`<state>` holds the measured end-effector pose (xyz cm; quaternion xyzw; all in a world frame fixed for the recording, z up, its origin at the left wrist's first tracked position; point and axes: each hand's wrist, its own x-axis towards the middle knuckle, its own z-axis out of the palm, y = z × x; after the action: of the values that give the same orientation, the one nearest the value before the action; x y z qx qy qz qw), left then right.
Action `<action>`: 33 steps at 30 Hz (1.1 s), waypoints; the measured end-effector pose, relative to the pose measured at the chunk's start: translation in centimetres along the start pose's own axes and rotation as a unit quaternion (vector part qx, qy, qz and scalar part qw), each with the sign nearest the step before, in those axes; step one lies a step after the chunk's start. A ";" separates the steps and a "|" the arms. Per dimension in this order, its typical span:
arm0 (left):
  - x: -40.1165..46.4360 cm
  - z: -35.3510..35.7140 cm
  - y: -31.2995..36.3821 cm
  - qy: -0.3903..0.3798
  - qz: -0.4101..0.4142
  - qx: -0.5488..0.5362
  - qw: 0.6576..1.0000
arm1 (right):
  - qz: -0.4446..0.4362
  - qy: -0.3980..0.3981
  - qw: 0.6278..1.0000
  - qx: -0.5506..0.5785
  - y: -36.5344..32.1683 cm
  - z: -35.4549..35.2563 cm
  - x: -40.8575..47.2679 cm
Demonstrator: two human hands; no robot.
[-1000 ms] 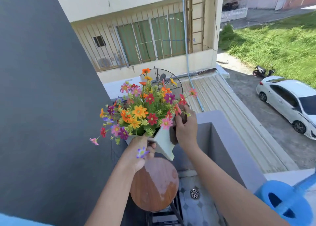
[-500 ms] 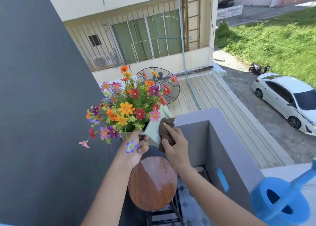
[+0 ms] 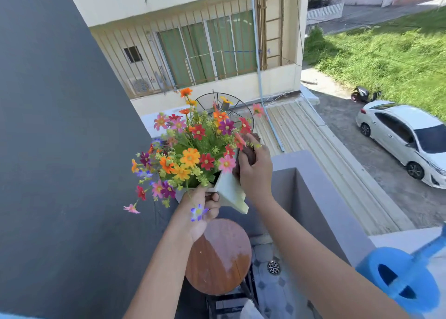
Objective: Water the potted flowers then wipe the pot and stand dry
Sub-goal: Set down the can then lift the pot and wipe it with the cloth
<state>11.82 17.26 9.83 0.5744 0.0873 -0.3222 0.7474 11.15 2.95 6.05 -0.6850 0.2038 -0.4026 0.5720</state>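
While the left hand (image 3: 202,210) clamps the pot (image 3: 229,193) rim above the stand (image 3: 217,258), right hand (image 3: 255,169) presses a cloth (image 3: 249,153) against its side.

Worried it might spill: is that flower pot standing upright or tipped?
Tipped. The pot is lifted off the stool, its flowers leaning left, held by the left hand.

pot (image 3: 230,193): near wall hidden behind left hand (image 3: 201,209) and flowers (image 3: 190,154)
cloth (image 3: 249,153): mostly covered by right hand (image 3: 254,171), beside pot
watering can (image 3: 398,279): cut by right edge, blurred
stand (image 3: 222,258): legs below pot barely visible
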 end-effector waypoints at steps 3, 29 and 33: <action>-0.2 -0.3 0.6 -0.009 -0.001 -0.029 1.000 | 0.003 0.021 0.999 -0.041 1.8 -0.5 -0.3; 0.5 -0.9 1.7 0.023 0.027 0.003 0.999 | -0.032 -0.138 0.990 0.005 4.0 -2.7 -9.7; 0.3 -0.2 1.4 0.014 0.039 -0.020 0.999 | 0.014 -0.106 0.993 0.043 3.5 -2.2 -9.0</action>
<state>12.92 17.51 10.69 0.5669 0.0815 -0.2833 0.7693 4.68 7.37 -0.06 -0.6954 0.1339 -0.3286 0.6250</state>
